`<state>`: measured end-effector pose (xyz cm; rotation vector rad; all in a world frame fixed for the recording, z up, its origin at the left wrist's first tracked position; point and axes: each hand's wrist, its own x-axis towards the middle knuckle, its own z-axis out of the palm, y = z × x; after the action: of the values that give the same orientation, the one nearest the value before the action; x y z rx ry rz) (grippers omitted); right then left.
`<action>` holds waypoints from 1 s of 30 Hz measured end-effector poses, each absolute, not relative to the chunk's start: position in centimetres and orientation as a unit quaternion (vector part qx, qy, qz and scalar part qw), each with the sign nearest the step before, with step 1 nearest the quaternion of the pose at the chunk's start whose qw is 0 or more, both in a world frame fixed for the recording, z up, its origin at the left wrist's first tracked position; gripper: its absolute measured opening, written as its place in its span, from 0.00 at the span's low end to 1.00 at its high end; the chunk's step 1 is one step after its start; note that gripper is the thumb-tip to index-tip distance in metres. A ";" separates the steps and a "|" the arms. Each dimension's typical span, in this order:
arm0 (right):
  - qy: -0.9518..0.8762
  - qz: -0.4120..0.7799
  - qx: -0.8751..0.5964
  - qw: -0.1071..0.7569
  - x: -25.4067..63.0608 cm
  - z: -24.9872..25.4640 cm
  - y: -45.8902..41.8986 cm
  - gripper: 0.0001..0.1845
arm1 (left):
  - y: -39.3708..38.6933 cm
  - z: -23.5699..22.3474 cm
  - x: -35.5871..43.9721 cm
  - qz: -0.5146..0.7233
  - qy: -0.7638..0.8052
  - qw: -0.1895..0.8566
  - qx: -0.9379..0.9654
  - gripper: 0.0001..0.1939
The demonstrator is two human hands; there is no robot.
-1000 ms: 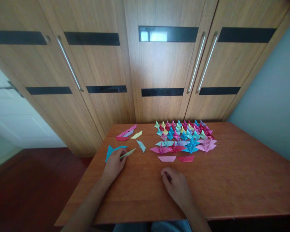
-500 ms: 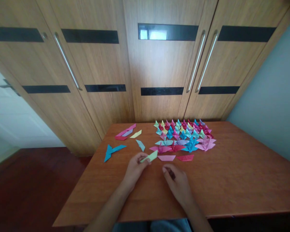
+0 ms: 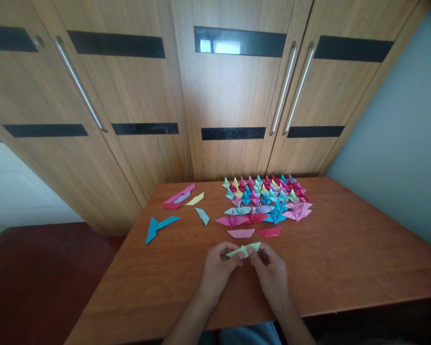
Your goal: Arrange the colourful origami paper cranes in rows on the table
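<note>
Between my hands, over the near part of the table, is a light green folded paper piece (image 3: pixel 244 250) shaped like a slanted strip. My left hand (image 3: pixel 221 263) pinches its left part, thumb on the near side. My right hand (image 3: pixel 269 268) grips its right part the same way, and the fingertips behind the paper are hidden. Just beyond lie a pink folded paper piece (image 3: pixel 241 233) and a red folded paper piece (image 3: pixel 269 232), flat and side by side. Rows of paper cranes (image 3: pixel 251 196) in many colours stand farther back.
On the left of the wooden table (image 3: pixel 326 268) lie blue folded papers (image 3: pixel 158 227), a pale blue one (image 3: pixel 202 216), a yellow one (image 3: pixel 195 199) and a pink-and-purple group (image 3: pixel 177 197). A wardrobe (image 3: pixel 230 91) rises behind the table's far edge.
My right hand has come in and taken hold of the green paper's right end. My left hand has moved right with the paper. The camera view has shifted slightly.
</note>
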<state>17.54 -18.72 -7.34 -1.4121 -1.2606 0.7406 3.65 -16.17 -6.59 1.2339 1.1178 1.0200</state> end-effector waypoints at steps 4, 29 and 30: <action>-0.523 0.304 -0.595 0.530 17.5 -7.4 -18.7 0.19 | -16.1 -6.6 3.1 0.431 0.480 0.557 0.523 0.11; -0.418 0.039 -0.896 0.148 33.0 -8.1 -14.1 0.21 | -17.6 -7.1 0.3 0.387 0.475 0.502 0.610 0.07; -0.416 0.041 -0.897 0.143 33.0 -8.0 -14.0 0.21 | -17.6 -7.1 0.3 0.385 0.476 0.499 0.613 0.07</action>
<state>32.95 -14.01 -8.05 -2.5871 -1.1992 0.1173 0.30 -17.62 -7.10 1.4818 1.1519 0.9323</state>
